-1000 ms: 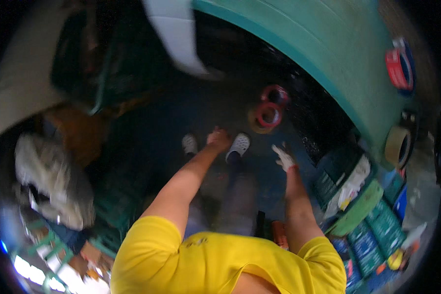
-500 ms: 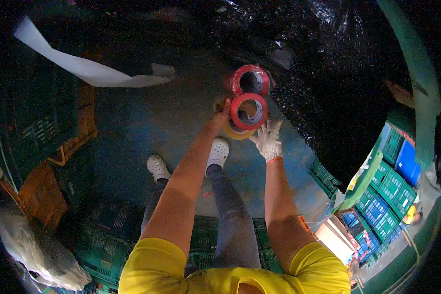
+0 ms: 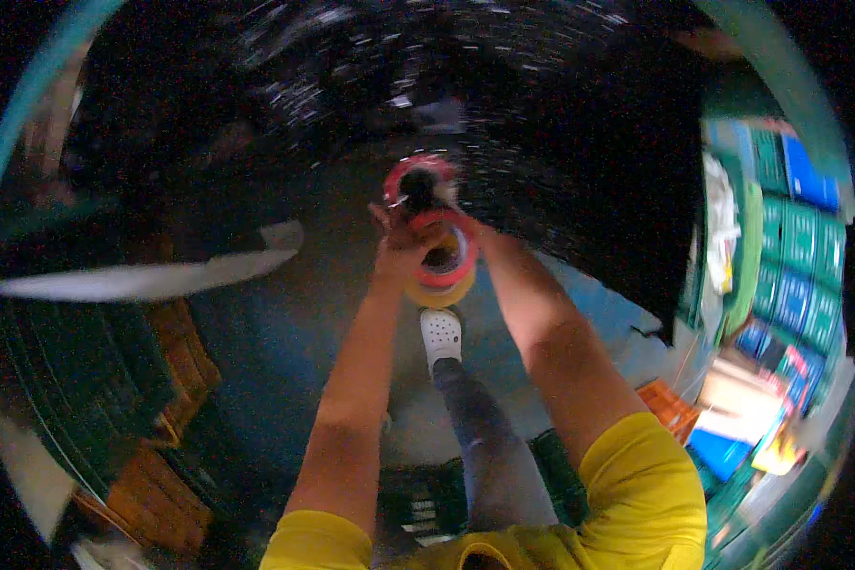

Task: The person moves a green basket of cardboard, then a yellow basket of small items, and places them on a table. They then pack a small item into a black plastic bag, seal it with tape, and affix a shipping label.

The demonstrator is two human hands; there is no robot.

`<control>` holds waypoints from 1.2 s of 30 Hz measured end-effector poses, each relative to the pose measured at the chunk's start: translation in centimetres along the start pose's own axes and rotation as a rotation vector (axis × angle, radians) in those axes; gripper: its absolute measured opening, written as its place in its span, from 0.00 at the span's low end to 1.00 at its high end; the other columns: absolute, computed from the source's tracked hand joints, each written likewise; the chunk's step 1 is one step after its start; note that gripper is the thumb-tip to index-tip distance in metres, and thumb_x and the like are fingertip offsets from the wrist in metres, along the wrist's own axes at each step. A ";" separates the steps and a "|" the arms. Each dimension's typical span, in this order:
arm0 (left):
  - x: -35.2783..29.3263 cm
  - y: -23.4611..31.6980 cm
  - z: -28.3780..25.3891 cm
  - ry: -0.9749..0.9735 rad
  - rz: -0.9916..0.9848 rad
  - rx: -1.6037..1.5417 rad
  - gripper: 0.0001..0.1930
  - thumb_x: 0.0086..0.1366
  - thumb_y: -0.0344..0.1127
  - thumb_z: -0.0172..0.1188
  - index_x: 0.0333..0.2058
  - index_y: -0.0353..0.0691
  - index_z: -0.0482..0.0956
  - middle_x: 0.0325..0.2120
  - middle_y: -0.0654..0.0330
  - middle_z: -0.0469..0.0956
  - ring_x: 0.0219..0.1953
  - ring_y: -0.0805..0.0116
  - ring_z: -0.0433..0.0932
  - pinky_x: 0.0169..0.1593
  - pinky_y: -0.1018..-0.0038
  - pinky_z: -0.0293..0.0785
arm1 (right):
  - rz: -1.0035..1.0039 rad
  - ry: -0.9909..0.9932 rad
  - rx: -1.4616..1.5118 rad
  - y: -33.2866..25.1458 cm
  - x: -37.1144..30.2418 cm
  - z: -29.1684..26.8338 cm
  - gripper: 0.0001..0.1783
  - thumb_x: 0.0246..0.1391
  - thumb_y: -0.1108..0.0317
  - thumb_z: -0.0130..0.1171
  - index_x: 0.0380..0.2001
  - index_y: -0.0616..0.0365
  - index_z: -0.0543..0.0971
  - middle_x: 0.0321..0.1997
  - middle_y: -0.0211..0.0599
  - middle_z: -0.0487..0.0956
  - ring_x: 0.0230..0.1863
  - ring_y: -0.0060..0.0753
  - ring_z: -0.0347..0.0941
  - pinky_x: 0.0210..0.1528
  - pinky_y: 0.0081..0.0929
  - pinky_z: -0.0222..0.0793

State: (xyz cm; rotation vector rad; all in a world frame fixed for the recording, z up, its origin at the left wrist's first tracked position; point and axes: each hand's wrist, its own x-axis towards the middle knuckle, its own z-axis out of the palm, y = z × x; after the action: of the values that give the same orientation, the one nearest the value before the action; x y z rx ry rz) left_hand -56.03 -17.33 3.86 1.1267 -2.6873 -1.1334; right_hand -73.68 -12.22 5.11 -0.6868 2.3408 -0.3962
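"Seeing the front red roll [image 3: 437,280]?"
"Yes! Left hand [image 3: 403,245] by its left edge, right hand [image 3: 448,197] by its top."
"Is either grip squeezing it?"
"Too blurry. Can't tell."

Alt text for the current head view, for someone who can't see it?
The left hand is at the left side of a red tape roll, another red roll beyond it and a yellow roll at its lower edge. The right forearm ends at its other side, hand unclear. A white clog shows below, stacked crates at right.
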 end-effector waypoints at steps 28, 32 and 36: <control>-9.4 -1.8 -9.9 -0.281 -0.643 0.085 0.25 0.61 0.50 0.52 0.53 0.43 0.68 0.52 0.49 0.68 0.55 0.53 0.68 0.57 0.52 0.60 | 0.650 0.336 0.864 11.0 -3.3 -9.5 0.20 0.44 0.61 0.52 0.42 0.57 0.73 0.42 0.54 0.77 0.47 0.58 0.72 0.47 0.48 0.68; -11.4 -1.7 -10.9 -0.279 -0.693 0.051 0.26 0.61 0.51 0.52 0.54 0.43 0.67 0.53 0.49 0.68 0.55 0.53 0.67 0.57 0.52 0.60 | 0.602 0.392 0.862 8.7 -0.7 -10.0 0.23 0.44 0.60 0.53 0.46 0.56 0.69 0.42 0.53 0.77 0.46 0.58 0.73 0.46 0.50 0.68; -11.7 -2.1 -10.7 -0.271 -0.707 0.011 0.26 0.61 0.51 0.52 0.54 0.43 0.67 0.53 0.49 0.67 0.55 0.53 0.67 0.57 0.52 0.60 | 0.680 0.340 0.752 9.2 0.8 -9.1 0.27 0.44 0.63 0.54 0.50 0.56 0.67 0.39 0.50 0.78 0.42 0.54 0.76 0.40 0.46 0.73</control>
State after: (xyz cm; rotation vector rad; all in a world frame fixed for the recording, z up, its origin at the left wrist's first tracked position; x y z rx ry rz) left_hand -43.13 -17.57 13.33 2.1691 -2.5169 -1.4217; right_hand -83.69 -4.26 7.39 0.5527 2.2879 -1.0371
